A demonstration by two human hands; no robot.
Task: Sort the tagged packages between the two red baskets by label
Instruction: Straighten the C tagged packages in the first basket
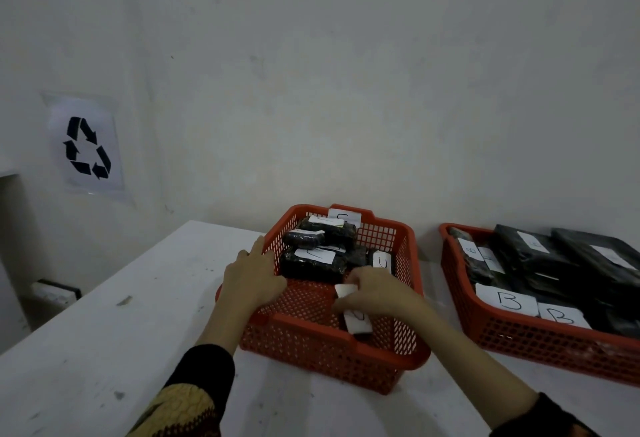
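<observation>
Packages in dark wrap, each with a white paper tag, fill two red baskets on a white desk (104, 315) that stands against a pale wall. Nearer the middle of the desk sits the smaller basket (391, 360), and its far half holds a heap of small dark packages (311, 265) whose tags seem to carry a letter C. Over this basket's left rim lies the left hand (254, 275), fingers straight and spread, fingertips on the rim; whether the thumb touches a package cannot be told. Inside the same basket, near its front wall, the right hand (375, 292) is curled with its fingers closed on a tagged package (356, 318), of which mostly the white tag shows below the hand, with another bit of white paper at the fingertips. Toward the right edge of the desk, just beside the first, stands the second basket (519, 336), packed with larger dark packages (554, 263), two of its front tags marked B. On the wall at left hangs a sheet with a recycling sign (86, 147).
</observation>
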